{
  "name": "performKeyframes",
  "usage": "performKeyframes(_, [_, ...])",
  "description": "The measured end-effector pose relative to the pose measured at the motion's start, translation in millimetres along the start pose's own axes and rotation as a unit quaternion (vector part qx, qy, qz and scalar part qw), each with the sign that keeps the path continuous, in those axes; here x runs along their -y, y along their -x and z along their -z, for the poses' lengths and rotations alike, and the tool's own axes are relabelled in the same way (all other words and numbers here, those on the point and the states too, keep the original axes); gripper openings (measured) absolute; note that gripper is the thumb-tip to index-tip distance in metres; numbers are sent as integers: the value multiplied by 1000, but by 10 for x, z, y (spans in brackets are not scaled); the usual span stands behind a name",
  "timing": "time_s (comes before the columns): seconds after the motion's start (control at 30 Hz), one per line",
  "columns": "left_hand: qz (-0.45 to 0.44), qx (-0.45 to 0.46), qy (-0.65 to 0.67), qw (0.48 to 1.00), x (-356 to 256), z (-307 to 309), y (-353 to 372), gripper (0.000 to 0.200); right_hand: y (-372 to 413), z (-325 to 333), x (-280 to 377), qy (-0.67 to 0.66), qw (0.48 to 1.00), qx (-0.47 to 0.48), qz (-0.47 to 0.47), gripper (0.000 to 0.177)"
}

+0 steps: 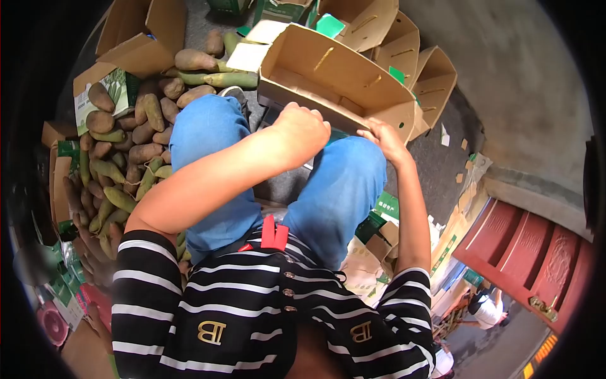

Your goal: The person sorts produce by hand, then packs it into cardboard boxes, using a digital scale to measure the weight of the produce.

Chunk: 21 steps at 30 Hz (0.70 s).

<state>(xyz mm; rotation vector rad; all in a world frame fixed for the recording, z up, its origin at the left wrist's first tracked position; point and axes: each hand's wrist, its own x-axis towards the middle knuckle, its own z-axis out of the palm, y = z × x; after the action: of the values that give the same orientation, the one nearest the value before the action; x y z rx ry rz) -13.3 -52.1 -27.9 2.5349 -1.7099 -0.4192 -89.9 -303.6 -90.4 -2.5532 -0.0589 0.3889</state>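
An open cardboard box point(303, 69) with a long tray shape and rope loops in its far wall sits in front of my knees. My right hand point(385, 140) has its fingers closed over the box's near edge, toward the right end. My left hand point(300, 134) is a closed fist at the near wall of the same box, left of centre. Its palm side is turned away, so whatever it may hold is hidden. Below the hands are my knees in blue jeans.
A heap of brown and green root vegetables point(136, 151) lies at my left, some beside the box. More cardboard boxes point(435, 79) stand behind it, and another carton point(142, 38) at upper left. A red door point(530, 252) and other people point(487, 312) are at lower right.
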Motion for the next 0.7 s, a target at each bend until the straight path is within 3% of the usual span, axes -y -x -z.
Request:
performKeyframes(0.17, [-2,-10,29,1000,-1,29,15,17,0,82,-30,-62,995,72,-35,46])
performKeyframes(0.2, [-2,-13,32,999,6,19,14,17,-58,163,-1,-105,983,122,-90,52])
performKeyframes(0.33, [6,-7,28,1000,60,3,35,18,-251,496,514,15,991,116,-70,59])
performKeyframes(0.43, [9,4,49,999,66,42,25,19,-426,452,775,96,980,164,-59,59])
performKeyframes(0.47, [13,9,70,997,54,89,24,20,-495,400,829,130,973,178,-65,56])
performKeyframes(0.57, [10,82,112,990,94,257,50,22,-662,212,779,283,929,228,-73,27])
performKeyframes(0.7, [36,44,110,992,63,348,43,23,-659,217,755,264,936,215,-89,29])
